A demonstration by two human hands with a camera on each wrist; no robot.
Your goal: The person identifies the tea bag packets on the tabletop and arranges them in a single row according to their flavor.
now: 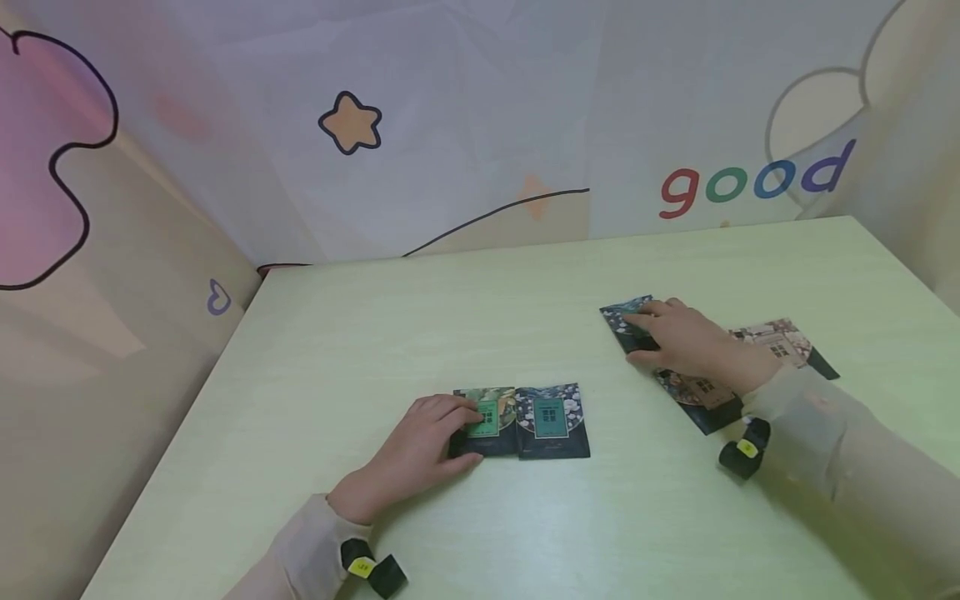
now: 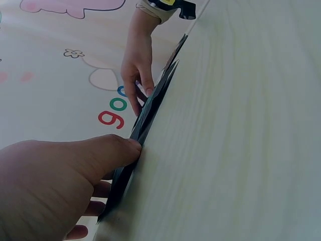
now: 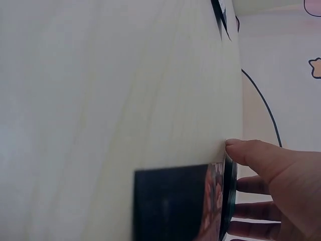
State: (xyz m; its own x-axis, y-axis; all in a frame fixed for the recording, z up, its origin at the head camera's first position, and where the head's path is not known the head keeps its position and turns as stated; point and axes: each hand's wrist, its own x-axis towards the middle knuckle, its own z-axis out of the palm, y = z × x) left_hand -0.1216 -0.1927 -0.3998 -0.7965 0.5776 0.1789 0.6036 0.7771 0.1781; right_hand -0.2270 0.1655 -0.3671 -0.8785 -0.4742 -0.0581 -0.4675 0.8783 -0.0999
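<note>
In the head view, my left hand (image 1: 423,446) rests on a green-labelled packet (image 1: 498,417), fingers over its left part and thumb at its near edge. Right against it lies a packet with a teal label and white blossoms (image 1: 551,421). Farther right, my right hand (image 1: 686,342) holds a dark blue flowered packet (image 1: 617,317), fingers on top and thumb along its side. Under that wrist lies a brown-labelled packet (image 1: 705,396), partly covered. A pale pink flowered packet (image 1: 787,342) shows behind the forearm.
The pale green table (image 1: 360,333) meets a printed backdrop (image 1: 465,125) at its far edge. Small dark cameras, one on the left wrist (image 1: 372,569) and one on the right wrist (image 1: 745,450), stick out close over the tabletop.
</note>
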